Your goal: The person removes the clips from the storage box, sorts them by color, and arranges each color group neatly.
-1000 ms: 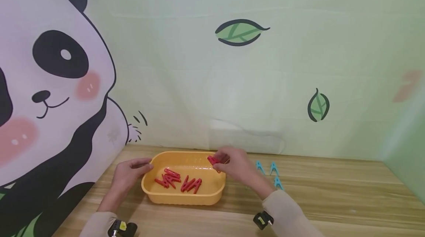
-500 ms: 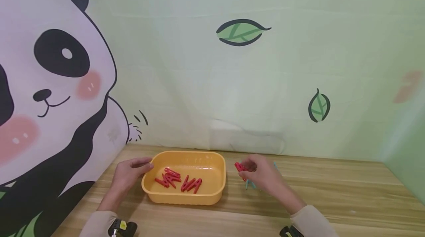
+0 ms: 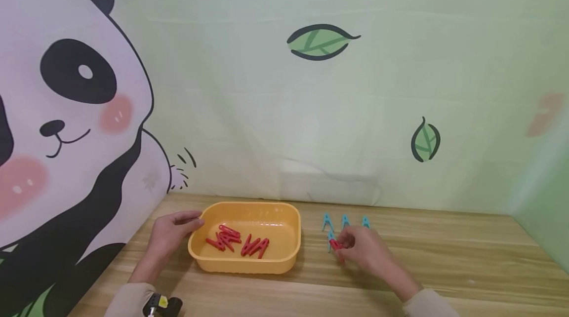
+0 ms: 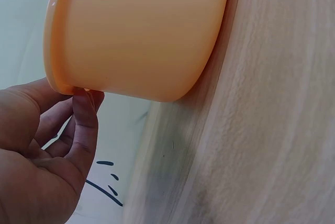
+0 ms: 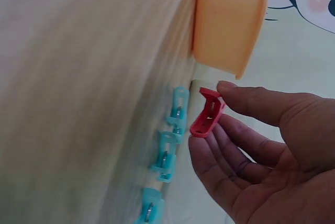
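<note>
My left hand [image 3: 171,233] pinches the left rim of a yellow plastic basin [image 3: 244,266]; the left wrist view shows thumb and fingers at the basin's edge [image 4: 60,85]. Several red clothespins [image 3: 228,233] lie inside the basin, in two loose groups. To the right of the basin, my right hand [image 3: 366,250] pinches one red clothespin [image 5: 209,113] between thumb and fingers, held just above the table. Close to it, several blue clothespins [image 3: 327,221] stand on the table, most in a row behind the hand, one in front of that row beside the red clothespin.
The wooden table [image 3: 444,267] runs back to a pale green wall sheet [image 3: 240,109] printed with leaves and a panda [image 3: 80,159]. A side sheet [image 3: 548,208] bounds the right edge.
My right hand has moved rightward from above the basin's right rim to beside the blue clothespins, lowering with the red clothespin in its fingers. The left hand stays at the rim.
</note>
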